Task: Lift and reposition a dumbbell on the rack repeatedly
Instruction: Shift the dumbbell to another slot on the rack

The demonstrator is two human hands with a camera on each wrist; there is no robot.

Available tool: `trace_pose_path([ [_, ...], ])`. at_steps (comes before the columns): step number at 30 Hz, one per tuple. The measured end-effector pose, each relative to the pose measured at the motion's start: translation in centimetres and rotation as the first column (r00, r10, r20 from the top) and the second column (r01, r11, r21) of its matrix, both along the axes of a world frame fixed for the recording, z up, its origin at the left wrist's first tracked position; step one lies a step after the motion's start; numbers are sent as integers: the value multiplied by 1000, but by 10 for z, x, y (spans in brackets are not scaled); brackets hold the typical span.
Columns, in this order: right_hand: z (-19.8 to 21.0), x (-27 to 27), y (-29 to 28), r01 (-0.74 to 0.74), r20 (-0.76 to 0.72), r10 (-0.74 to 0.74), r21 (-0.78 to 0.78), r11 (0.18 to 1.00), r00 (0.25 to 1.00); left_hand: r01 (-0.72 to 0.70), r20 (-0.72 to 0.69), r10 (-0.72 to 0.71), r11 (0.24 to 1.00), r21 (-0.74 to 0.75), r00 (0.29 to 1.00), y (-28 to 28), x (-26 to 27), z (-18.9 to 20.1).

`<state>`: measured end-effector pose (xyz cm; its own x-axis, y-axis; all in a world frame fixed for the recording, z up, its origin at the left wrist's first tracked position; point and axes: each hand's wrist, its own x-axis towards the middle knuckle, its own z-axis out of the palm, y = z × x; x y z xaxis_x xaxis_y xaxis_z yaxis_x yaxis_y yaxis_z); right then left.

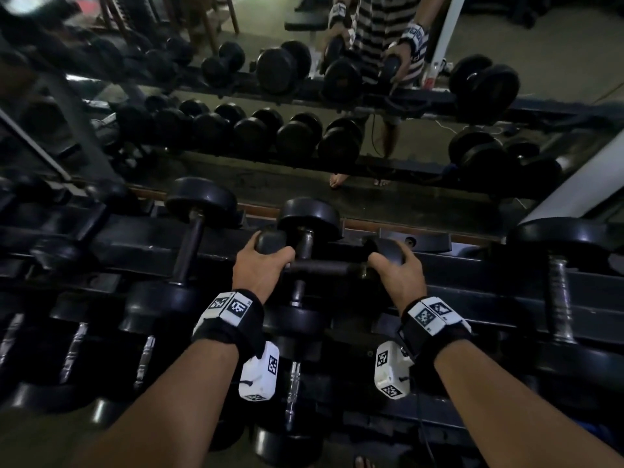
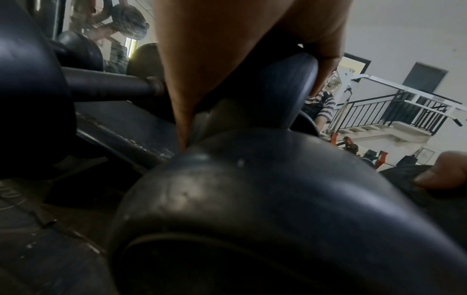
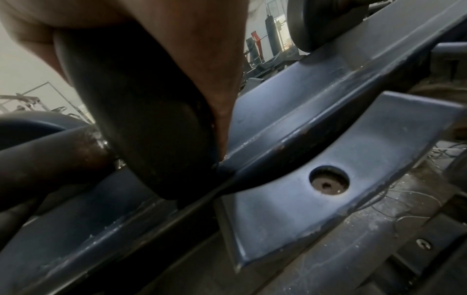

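A dim gym, with a wall mirror [image 1: 422,204] behind the black tiered rack [image 1: 135,238]. One small dumbbell [image 1: 324,265] lies crosswise over the top tier, atop a larger dumbbell [image 1: 304,251], one of three there. Two hands hold it: left hand [image 1: 260,268] curled round one head, right hand [image 1: 398,275] round the other.

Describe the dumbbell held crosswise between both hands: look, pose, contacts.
The small dumbbell is black, with two rounded, rubber-looking heads joined by a dark, dull bar. It lies sideways across the top tier of the rack, at right angles to the racked dumbbells, crossing over the handle of a larger one. The left hand grips its left head from above; the right hand grips its right head. In the right wrist view that head's lower edge sits at a rack rail; whether it bears weight there is unclear.
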<state>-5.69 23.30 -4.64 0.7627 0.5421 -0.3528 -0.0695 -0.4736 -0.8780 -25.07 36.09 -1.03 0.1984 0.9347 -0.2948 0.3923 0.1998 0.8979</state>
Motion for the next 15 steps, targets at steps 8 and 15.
trace_pose_path([
  [8, 12, 5, -4, -111, 15, 111, -30, 993, 994, 30, -77, -32, 999, -23, 997, -6, 1, 12],
  [15, 25, 12, -3, -220, 46, 234, -203, 954, 971, -31, -140, 37, 999, 44, 989, -39, -14, 20],
])
